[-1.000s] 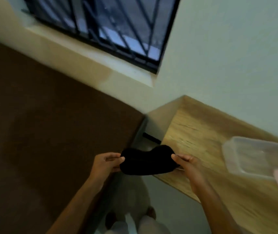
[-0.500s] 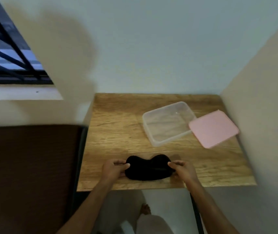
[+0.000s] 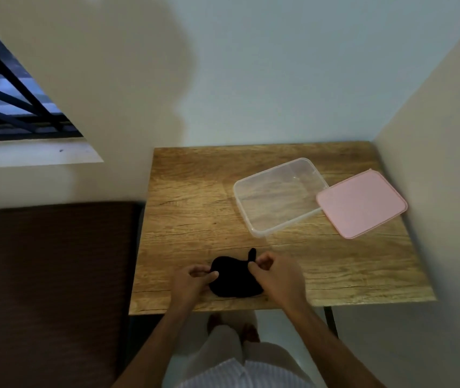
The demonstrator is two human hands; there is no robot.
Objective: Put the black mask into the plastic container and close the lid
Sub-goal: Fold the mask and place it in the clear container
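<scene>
The black mask (image 3: 233,278) lies on the wooden table (image 3: 195,208) near its front edge, bunched up with a small loop sticking up at its right. My left hand (image 3: 191,282) pinches its left end. My right hand (image 3: 277,275) pinches its right end and covers part of it. The clear plastic container (image 3: 279,196) stands open and empty further back on the right. Its pink lid (image 3: 361,203) lies flat beside it on the right, touching its rim.
Walls close the table in at the back and on the right. A dark brown surface (image 3: 49,275) sits left of the table. A barred window (image 3: 7,99) is at the upper left. My legs (image 3: 237,354) show below the table's front edge.
My view has swung from the window down to the table. The mask, held over the table's edge before, now rests on the table, and my right hand has folded its right end inward.
</scene>
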